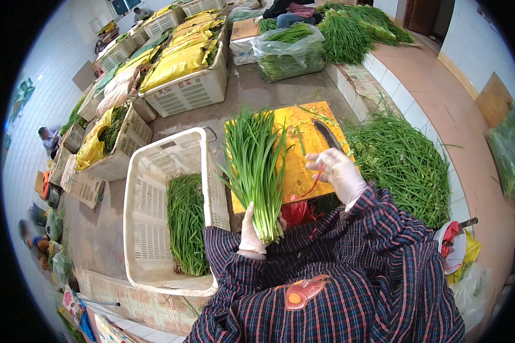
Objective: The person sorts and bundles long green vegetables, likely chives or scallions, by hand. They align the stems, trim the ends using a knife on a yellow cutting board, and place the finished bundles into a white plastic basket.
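Our left hand (250, 233) clasps green stalks (256, 171); our right hand (340, 172) pinches a red strip (316, 184). Tying seems in hand: next, we should wrap snugly.

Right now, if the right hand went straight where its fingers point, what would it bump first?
Probably the garlic chive bunch in the left hand, though depth is unclear: the right hand might brush the yellow board first.

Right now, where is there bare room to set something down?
On the yellow board, between the chive bundle and the knife, a mostly bare patch with scraps. Beyond its far edge, grey floor shows between the yellow-covered crate and the bagged greens. Crowded: the board's left, under the bundle; right of the board, a chive heap spreads.
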Available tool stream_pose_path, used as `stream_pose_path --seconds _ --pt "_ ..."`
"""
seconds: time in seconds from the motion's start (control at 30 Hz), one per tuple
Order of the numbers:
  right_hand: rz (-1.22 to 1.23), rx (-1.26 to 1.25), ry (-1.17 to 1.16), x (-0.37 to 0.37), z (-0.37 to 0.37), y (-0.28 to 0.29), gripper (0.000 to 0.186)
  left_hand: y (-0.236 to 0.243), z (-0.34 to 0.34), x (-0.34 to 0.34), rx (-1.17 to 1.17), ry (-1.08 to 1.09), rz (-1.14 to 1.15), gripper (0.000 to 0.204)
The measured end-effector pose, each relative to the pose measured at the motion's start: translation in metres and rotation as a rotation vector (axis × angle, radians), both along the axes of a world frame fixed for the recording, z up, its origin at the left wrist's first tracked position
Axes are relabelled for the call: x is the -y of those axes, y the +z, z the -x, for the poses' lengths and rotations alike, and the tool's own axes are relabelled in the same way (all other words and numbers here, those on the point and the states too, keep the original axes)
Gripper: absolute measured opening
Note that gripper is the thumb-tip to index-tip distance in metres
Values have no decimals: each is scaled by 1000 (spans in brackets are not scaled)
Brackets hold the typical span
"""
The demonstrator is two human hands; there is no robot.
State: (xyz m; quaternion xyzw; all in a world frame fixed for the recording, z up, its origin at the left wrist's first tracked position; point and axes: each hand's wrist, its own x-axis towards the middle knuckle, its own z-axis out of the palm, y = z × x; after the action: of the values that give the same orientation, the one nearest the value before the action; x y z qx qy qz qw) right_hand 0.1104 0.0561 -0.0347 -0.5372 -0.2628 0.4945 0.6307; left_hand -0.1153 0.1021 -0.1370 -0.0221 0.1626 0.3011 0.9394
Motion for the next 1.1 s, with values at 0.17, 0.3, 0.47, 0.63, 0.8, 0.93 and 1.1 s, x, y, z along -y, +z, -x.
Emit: stream_pose_path --seconds 0.17,0.3,0.47,0.63,0.8,0.93,1.1 --pt "61 -206 -208 -11 -13 -24 19 13 -5 -9 -25 -8 -41 40" --pt "103 -369 -353 -31 3 -93 14 34 -10 -20 -9 -26 -23 41" --pt "34 -750 -428 -66 31 -122 19 36 -18 -39 -63 -27 -116 40" --pt "-46 -657 -171 -101 66 -106 27 52 -29 -48 -122 -13 -182 46" --pt "-145 -923 -141 -119 74 -115 26 49 -23 -68 -156 -5 -286 39" --pt "16 -369 -425 -118 66 -136 13 26 -37 -68 -376 -54 -194 31" --pt "206 367 -351 -100 45 -174 11 -13 -48 -67 -652 -192 -293 31"
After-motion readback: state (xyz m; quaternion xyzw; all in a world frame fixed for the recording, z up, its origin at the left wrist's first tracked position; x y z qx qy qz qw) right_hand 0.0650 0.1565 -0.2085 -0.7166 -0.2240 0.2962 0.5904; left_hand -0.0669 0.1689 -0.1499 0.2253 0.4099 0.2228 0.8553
